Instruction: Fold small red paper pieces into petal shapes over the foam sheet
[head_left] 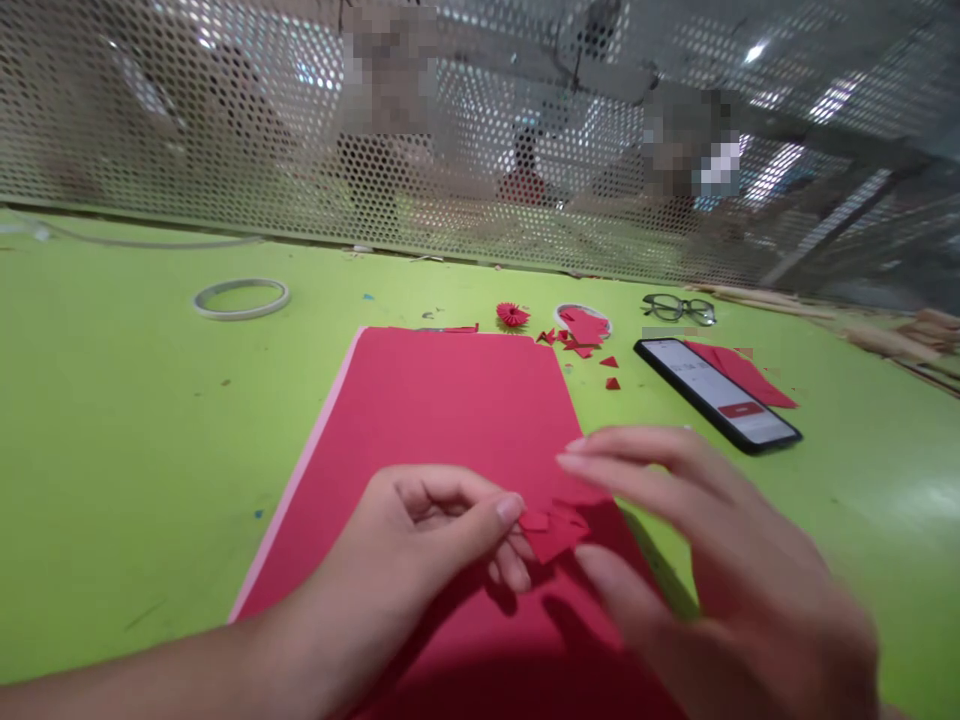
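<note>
A small folded piece of red paper point(553, 532) is pinched between the thumb and fingers of my left hand point(442, 530). Just to its right, my right hand point(720, 560) is held with thumb and fingers apart, its thumb tip close to the paper's edge; it appears to grip nothing. Both hands are above a large red sheet point(457, 400) that lies on the green table. A paler pink edge shows along the sheet's left side. Beyond the sheet's far edge sits a round pleated red paper piece point(512, 315).
Small red paper pieces point(611, 362) lie near a round holder point(583, 322). At right are a phone point(716, 392), more red paper point(746, 373) and eyeglasses point(679, 308). A tape roll point(240, 299) rests at left. A perforated metal screen point(262, 130) stands behind, with people beyond it.
</note>
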